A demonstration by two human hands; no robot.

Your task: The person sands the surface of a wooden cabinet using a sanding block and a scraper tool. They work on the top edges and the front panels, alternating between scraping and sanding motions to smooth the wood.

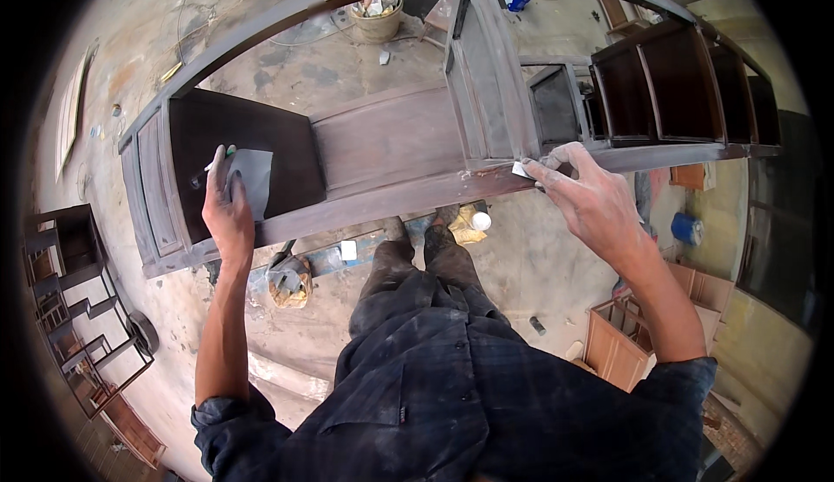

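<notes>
A long dark wooden cabinet frame (391, 134) with open compartments stands in front of me on a dusty concrete floor. My left hand (226, 208) rests on its front left edge and holds a grey sheet of sandpaper (252, 178) together with a thin white and green pen (219, 159). My right hand (586, 195), dusty white, presses a small folded piece of sandpaper (521, 170) against the front rail, just below the central upright divider (491, 73).
Dark open shelf frames (78, 299) stand at the left. Light wooden crates (625, 343) and a blue tub (686, 227) sit at the right. A bucket (376, 19) stands beyond the cabinet. A small white bottle (480, 219) and a bag (291, 280) lie by my feet.
</notes>
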